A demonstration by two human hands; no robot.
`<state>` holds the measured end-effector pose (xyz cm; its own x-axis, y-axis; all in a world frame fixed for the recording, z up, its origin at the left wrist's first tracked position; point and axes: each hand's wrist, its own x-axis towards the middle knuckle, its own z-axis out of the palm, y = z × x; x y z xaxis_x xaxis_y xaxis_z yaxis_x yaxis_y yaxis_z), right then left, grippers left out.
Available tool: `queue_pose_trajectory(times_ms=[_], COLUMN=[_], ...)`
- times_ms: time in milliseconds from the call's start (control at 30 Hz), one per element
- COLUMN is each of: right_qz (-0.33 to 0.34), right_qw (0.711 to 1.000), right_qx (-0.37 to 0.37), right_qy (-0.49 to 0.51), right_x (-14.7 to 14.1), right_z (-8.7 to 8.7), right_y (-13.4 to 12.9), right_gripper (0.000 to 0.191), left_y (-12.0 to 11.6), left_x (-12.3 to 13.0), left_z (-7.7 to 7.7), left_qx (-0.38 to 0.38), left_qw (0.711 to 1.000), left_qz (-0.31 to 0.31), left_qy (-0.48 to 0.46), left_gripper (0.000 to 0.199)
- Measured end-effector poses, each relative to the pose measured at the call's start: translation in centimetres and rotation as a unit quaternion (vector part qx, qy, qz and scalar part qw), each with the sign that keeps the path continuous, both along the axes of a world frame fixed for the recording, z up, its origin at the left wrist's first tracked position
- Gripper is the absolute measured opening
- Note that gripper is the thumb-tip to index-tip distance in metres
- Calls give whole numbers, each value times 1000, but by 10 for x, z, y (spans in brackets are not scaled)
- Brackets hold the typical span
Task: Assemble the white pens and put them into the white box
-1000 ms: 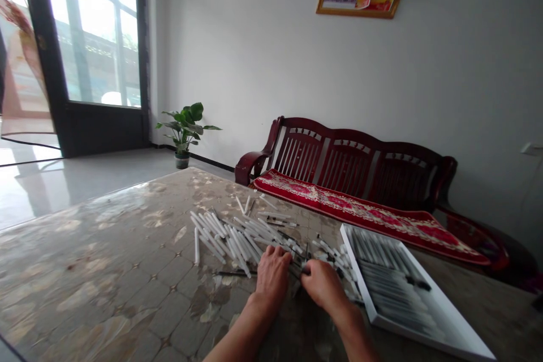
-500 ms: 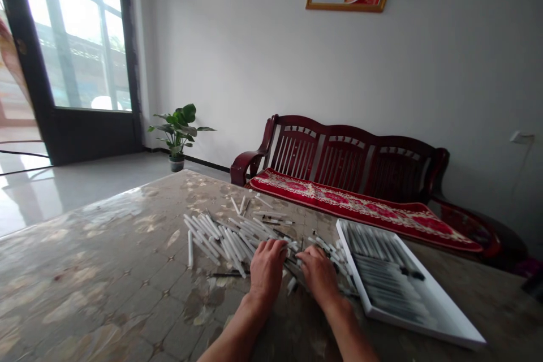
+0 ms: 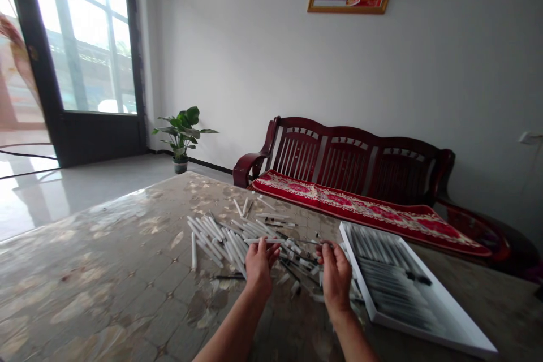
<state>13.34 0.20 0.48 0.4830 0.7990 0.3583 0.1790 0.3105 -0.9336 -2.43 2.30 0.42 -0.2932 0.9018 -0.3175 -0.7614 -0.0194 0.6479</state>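
My left hand (image 3: pixel 259 268) pinches a white tube (image 3: pixel 254 241) that lies level between thumb and fingers. From its right end a thin dark rod (image 3: pixel 306 242) runs across to my right hand (image 3: pixel 336 276), whose fingers are closed on its far end. Both hands are just above a loose pile of white tubes (image 3: pixel 210 237) and dark thin rods on the patterned table. To the right, a white box (image 3: pixel 456 325) holds rows of similar pens, with small black pieces on top.
The patterned table (image 3: pixel 106 277) fills the foreground. Behind it stand a dark red wooden bench (image 3: pixel 339 153) with a red patterned cover (image 3: pixel 339 199) and a potted plant (image 3: pixel 180 164). A glass door (image 3: pixel 85 56) is at the left, a framed picture (image 3: pixel 350 10) on the wall.
My hands have risen slightly from the pile and moved apart, with the white tube and thin rod now showing between them. The view has shifted slightly.
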Motion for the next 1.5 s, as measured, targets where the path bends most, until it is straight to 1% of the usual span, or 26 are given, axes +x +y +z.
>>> queue_pose_trajectory(times_ms=[100,233,400,600,833,967,1067,1167,1233,1300,1367,1400,1433,1500], right_qz=[11,11,19,7,-1,-6,0,10,29,69,116,128,127,87], right_qw=[997,994,994,994,993,992,993,995,997,997,992,989,986,979], right_qx=[6,9,3,4,12,14,4,-4,-10,-23,-35,-38,-38,-38], right_qy=[74,105,112,111,120,125,118,95,68,24,-31,-61,-96,-181], right_x=[-6,-7,-8,-7,-5,-5,-6,-9,-12,-15,-15,-12,-9,3], right_z=[6,5,1,3,0,0,0,0,0,0,0,-1,-1,-4], right_y=[-3,-3,-1,-1,0,1,0,-2,-5,-7,-7,-5,-3,3], right_gripper=[46,45,45,45,47,47,47,46,45,46,49,50,50,43], left_y=[1,0,-2,-3,-2,-2,-2,-4,-6,-9,-11,-12,-12,-11], left_x=[-2,-1,0,0,1,1,1,4,7,11,14,15,15,13], left_z=[1,3,5,4,1,1,2,3,3,3,4,4,4,5], left_qx=[-16,-22,-15,-16,-26,-38,-35,-19,-8,2,8,10,8,-1], left_qw=[1000,1000,1000,999,999,998,998,998,997,995,991,990,989,989], left_qz=[10,12,-8,-27,-33,-27,-36,-51,-68,-99,-127,-134,-133,-118], left_qy=[-13,-18,-20,-15,-34,-44,-41,-26,-16,-19,-40,-53,-66,-85], left_gripper=[15,16,14,15,14,16,15,14,15,17,16,15,14,13])
